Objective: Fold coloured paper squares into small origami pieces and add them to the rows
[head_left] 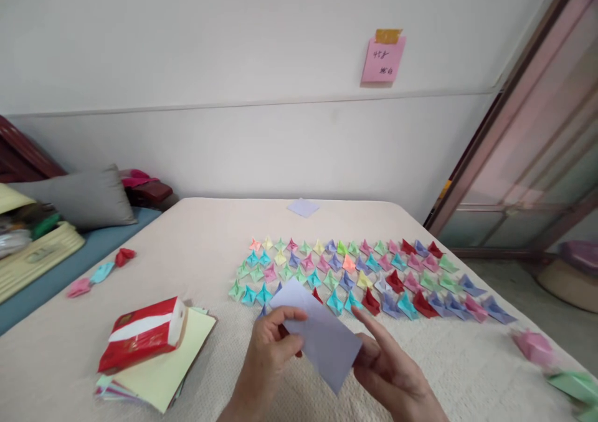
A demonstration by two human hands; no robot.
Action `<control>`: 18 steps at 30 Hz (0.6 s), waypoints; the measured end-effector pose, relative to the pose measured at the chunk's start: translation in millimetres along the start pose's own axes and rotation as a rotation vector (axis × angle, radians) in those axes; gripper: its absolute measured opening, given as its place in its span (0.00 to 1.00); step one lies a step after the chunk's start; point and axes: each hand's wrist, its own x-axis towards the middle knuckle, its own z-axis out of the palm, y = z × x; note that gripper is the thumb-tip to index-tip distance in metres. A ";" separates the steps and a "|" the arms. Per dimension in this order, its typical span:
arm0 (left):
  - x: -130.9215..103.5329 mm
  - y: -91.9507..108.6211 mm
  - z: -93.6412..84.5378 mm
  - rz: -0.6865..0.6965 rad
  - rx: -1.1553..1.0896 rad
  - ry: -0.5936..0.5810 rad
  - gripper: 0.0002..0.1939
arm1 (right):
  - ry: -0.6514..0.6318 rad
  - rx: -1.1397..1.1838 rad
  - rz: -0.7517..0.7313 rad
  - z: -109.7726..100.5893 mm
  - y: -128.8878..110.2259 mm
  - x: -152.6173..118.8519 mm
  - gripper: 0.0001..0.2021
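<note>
Ahead, the way is blocked by the held lavender sheet (322,328) and rows of folded paper pieces (349,264), and at left by a red packet (144,335) on a paper stack (172,372). Between packet and rows, a lane of table (203,235) is left open.

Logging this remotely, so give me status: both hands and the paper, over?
Left hand pinching pale purple rectangular paper sheet; right hand at its opposite end. Sheet blocks view of some small multicoloured folded-paper shapes.
</note>
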 end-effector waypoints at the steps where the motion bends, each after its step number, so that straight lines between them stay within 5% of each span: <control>1: -0.3 0.5 0.6 0.011 0.028 0.007 0.14 | 0.002 -0.056 -0.019 0.6 -2.0 -1.4 0.25; 6: -1.5 -0.4 2.4 0.024 0.046 -0.024 0.13 | -0.027 -0.330 -0.041 6.3 -14.7 -3.6 0.16; 13: -5.8 -3.7 7.0 -0.016 -0.006 -0.058 0.11 | 0.041 -0.299 0.010 6.0 -20.0 0.8 0.04; 18: -10.1 -5.7 11.4 -0.046 0.052 -0.089 0.12 | 0.176 -0.267 0.032 3.0 -10.6 4.6 0.11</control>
